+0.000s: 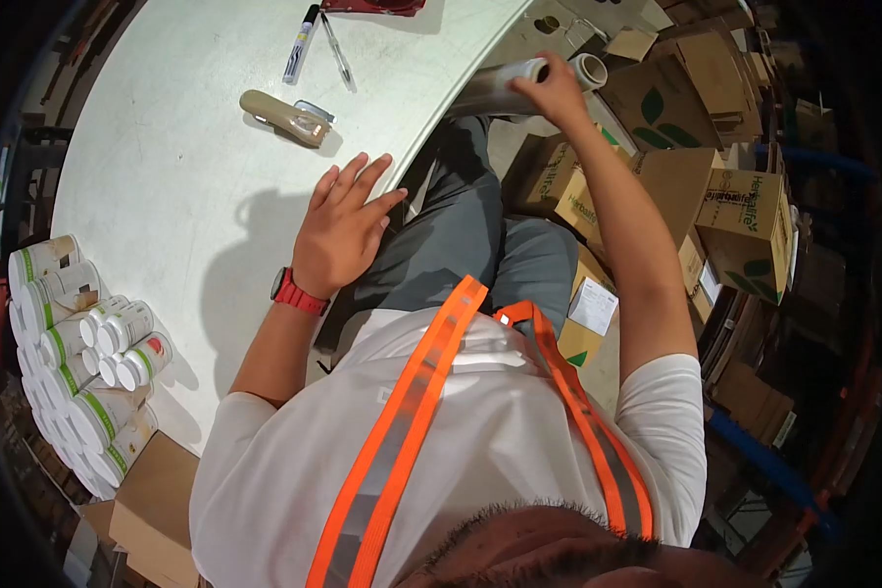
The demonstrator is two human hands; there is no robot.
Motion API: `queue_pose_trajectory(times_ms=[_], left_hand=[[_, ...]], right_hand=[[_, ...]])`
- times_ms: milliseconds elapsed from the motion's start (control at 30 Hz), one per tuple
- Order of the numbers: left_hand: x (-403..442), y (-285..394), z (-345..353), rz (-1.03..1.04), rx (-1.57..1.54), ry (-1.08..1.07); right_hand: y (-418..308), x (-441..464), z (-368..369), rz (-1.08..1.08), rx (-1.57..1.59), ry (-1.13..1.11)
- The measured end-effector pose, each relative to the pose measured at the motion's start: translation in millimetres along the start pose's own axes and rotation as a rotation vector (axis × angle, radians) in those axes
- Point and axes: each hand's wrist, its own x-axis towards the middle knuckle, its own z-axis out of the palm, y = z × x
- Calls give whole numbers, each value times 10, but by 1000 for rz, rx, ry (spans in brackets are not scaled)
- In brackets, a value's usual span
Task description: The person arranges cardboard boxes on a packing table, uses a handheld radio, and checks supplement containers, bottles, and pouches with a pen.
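Note:
My left hand (341, 230) lies palm down on the white table (196, 127) near its edge, fingers spread, holding nothing. A red watch is on that wrist. Beyond the table edge, my right hand (556, 93) is closed on a roll of clear stretch film (495, 88). A round end with a hollow core (590, 71) shows just right of the fingers; whether it belongs to the same roll I cannot tell. Closest to my left hand on the tabletop is a beige stapler-like tool (286, 118). Above it lie a marker (302, 47) and a pen (337, 49).
White tubs with green bands (96, 416) and small white bottles (125, 326) stand in a group at the table's left. Below them is an open cardboard box (157, 500). Several cartons (745, 230) crowd the floor at right. A red object (374, 5) sits at the top edge.

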Motion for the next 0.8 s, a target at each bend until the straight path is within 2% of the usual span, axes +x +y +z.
queue_pose_trajectory(times_ms=[133, 167, 267, 367, 467, 600, 733, 800], left_hand=[[-1, -48, 46, 16, 6, -12], [-9, -69, 49, 21, 8, -15], [-27, -78, 60, 31, 0, -2], [-27, -69, 56, 29, -8, 6], [-36, -85, 67, 36, 0, 10], [-42, -87, 56, 43, 10, 16], [-55, -89, 46, 47, 1, 21], [-59, -96, 77, 47, -11, 30]], right_hand=[[404, -264, 11, -10, 56, 48], [402, -392, 16, 15, 29, 3], [160, -566, -87, -86, -91, -226], [-392, -693, -75, -260, -113, -101], [-436, -818, -131, -227, -40, -148], [-189, -889, -5, -33, -44, -220], [-552, -845, 16, -228, -76, -141], [-520, -741, -103, -108, -12, -149]])
